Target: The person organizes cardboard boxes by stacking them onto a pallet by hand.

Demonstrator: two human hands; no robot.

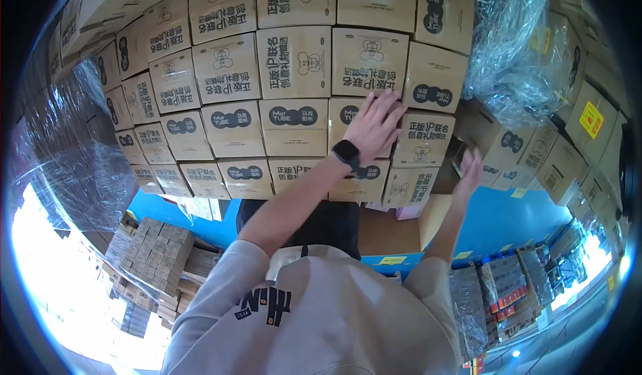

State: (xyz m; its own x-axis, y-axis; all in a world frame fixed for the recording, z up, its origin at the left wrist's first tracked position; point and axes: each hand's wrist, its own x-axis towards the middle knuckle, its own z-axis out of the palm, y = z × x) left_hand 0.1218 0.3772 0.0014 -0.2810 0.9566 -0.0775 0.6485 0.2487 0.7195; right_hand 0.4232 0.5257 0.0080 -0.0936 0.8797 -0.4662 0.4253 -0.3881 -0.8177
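My left hand (376, 122), with a dark watch (346, 153) on its wrist, lies with outstretched fingers across the front of a cardboard carton (340, 126) in the stack. Its fingertips reach the lower edge of the carton above (370, 61). Just right of it sits a carton with black lettering (421, 141). My right hand (471, 166) is raised beside the right end of the stack, fingers extended and a little blurred. Behind those fingers is a shadowed gap between this stack and more cartons (513, 140).
Clear plastic wrap (518, 54) bunches at upper right, and wrapped goods (77, 148) stand at left. Below the stack, an open cardboard box (391, 231) sits by my body. Loaded pallets (157, 255) stand lower left, with more shelved goods (505, 285) lower right.
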